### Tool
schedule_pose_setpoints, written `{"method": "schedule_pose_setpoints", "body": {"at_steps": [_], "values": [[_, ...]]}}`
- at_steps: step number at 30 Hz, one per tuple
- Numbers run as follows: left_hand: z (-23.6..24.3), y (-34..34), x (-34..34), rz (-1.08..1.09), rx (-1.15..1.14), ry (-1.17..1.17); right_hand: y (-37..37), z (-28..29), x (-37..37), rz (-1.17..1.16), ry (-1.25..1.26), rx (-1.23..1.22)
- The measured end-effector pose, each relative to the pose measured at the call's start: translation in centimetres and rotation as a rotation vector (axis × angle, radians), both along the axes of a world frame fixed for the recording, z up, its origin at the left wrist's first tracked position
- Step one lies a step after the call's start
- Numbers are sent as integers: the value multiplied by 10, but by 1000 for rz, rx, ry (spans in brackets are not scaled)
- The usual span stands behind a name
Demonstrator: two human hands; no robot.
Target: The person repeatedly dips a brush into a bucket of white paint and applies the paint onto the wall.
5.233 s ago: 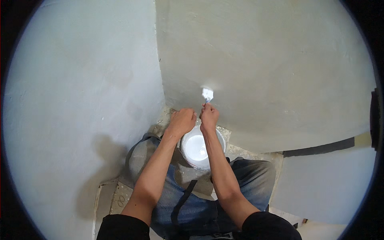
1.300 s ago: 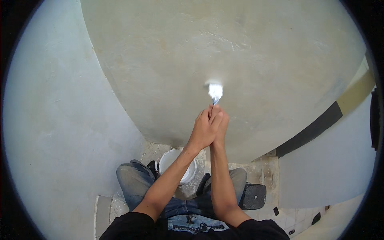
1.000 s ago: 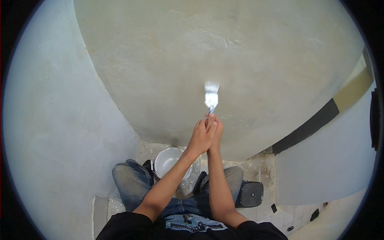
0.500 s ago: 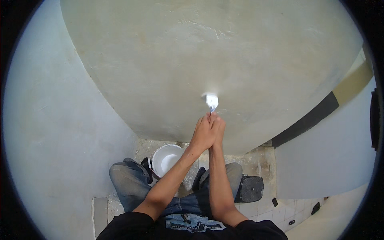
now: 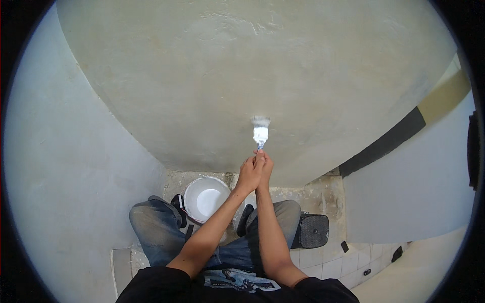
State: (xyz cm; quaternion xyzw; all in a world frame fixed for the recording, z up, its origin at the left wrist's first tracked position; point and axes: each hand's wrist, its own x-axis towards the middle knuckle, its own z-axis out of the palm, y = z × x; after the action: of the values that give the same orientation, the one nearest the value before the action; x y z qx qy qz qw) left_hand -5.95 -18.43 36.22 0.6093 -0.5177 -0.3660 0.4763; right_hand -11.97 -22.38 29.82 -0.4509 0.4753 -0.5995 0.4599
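Both my hands are closed together around the handle of a paintbrush. My left hand overlaps my right hand and hides most of the grip. White paint coats the brush, and its fanned-out bristles press on the greyish-beige wall in front of me. Below and left of my hands, a white bucket with white liquid at its bottom stands on the floor between my legs.
A bluish-white side wall meets the front wall at the left. On the right are a dark grey band and a pale wall. A black box-shaped thing sits beside my right leg on the tiled floor.
The brush has gone from tilted and blurred to nearly upright, its bristles spread out on the wall. My hands are slightly lower and further left; the whole view has shifted a little.
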Motion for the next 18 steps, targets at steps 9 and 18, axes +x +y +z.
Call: {"method": "schedule_pose_setpoints", "body": {"at_steps": [9,18], "values": [[13,-12,-16,-92,192,-27,-7,1,-22,18,-129,158],[119,-8,-42,-59,-236,-134,0,169,-42,38,-102,-43]]}}
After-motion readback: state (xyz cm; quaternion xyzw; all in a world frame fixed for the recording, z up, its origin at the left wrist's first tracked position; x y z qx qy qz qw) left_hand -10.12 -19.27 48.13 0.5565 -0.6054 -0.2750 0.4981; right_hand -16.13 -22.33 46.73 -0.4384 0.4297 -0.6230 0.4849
